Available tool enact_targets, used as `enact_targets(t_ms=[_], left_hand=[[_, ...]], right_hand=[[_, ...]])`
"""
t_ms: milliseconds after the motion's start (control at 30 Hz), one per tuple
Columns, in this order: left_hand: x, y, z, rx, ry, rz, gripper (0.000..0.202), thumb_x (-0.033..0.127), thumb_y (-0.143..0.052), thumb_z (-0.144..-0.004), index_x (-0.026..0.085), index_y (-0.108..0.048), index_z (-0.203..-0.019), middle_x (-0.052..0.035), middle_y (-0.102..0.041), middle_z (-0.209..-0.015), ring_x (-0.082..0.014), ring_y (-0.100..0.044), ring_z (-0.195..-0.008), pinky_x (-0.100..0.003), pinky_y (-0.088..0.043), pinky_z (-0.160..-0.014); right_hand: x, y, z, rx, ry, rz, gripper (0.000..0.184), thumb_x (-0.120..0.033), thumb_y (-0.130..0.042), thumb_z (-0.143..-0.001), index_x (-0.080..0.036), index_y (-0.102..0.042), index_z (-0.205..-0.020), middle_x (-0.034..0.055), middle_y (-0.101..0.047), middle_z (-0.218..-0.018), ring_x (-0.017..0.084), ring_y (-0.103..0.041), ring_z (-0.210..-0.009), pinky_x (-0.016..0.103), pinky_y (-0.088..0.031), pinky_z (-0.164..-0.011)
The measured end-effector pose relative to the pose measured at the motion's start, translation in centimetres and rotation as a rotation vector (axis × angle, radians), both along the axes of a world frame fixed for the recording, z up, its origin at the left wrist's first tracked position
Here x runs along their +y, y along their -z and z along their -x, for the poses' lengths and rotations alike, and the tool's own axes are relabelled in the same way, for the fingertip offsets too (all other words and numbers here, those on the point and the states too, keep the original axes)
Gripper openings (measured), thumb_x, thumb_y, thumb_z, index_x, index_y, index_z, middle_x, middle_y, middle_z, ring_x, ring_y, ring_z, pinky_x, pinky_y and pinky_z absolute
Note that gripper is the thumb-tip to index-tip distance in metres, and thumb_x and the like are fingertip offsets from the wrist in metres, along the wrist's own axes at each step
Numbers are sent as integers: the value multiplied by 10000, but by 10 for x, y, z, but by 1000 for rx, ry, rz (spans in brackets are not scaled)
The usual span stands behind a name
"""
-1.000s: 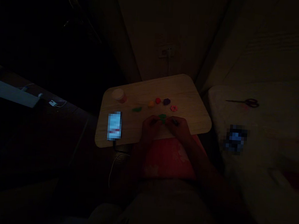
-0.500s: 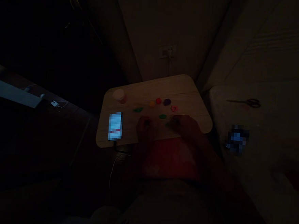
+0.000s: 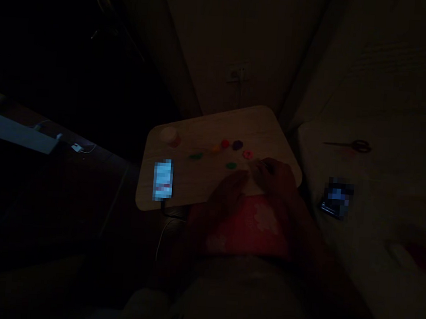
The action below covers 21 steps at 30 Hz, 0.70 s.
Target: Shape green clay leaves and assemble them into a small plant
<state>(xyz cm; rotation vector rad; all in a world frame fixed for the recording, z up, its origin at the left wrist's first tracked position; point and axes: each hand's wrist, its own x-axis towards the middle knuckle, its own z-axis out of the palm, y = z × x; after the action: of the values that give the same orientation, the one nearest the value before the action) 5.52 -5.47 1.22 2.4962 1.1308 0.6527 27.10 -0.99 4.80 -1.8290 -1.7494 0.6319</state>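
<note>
The scene is very dark. My left hand rests at the near edge of the small wooden table, its fingers stretched toward my right hand. My right hand is bent with its fingers closed; whatever they hold is too dark to make out. Just beyond my hands lie a green leaf-shaped piece and a pink flower-shaped piece. Behind them sit a purple piece, a red piece and an orange piece. Another green piece lies farther left.
A lidded tub stands at the table's back left, with a lit phone in front of it. Scissors and a dark device lie on the pale surface at right. A wall socket holds a plug.
My left hand has moved right, close to my right hand, and its fingers have straightened. My right hand has shifted slightly right. The green bit beside it is now out of sight.
</note>
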Motion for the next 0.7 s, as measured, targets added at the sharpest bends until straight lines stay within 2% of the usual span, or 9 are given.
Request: enact_targets(t_ms=[133, 233, 333, 567, 700], left_hand=[[-1, 7, 1, 41, 49, 50, 664, 279, -482, -1034, 197, -290, -1665, -158, -393, -1701, -299, -353, -1597, -561, -371, -1293], [0, 12, 4, 33, 40, 50, 650, 265, -495, -1032, 209, -318, -1655, -149, -411, -1693, -294, -354, -1597, -570, -354, -1300], [0, 10, 4, 7, 12, 32, 627, 284, -529, -1033, 222, -359, -1634, -142, -452, -1667, -297, -398, -1570, -577, -356, -1296], [2, 5, 4, -90, -6, 46, 578, 253, -576, -1015, 209, -436, -1574, -136, -474, -1646, -275, -435, -1541, -523, -407, -1280], [5, 6, 8, -144, -132, -32, 481, 267, -545, -1031, 205, -516, -1507, -142, -557, -1560, -280, -512, -1472, -523, -451, -1238]], right_hand=[[-2, 12, 2, 179, -39, -134, 436, -472, -460, -1026, -192, -788, -960, 89, -781, -851, 229, -696, -787, 305, -450, -699], [-2, 17, 5, 266, -64, -251, 452, -487, -471, -1026, -192, -788, -897, 90, -759, -867, 231, -691, -822, 328, -478, -766], [0, 18, 7, 292, -71, -326, 472, -524, -490, -1021, -201, -798, -868, 86, -721, -864, 229, -669, -833, 345, -485, -795], [1, 25, 7, 488, -65, -295, 460, -564, -542, -997, -212, -748, -786, 60, -729, -827, 215, -670, -803, 335, -500, -763], [2, 27, 0, 414, -63, -299, 424, -500, -527, -993, -205, -747, -783, 67, -732, -809, 216, -670, -771, 338, -504, -752]])
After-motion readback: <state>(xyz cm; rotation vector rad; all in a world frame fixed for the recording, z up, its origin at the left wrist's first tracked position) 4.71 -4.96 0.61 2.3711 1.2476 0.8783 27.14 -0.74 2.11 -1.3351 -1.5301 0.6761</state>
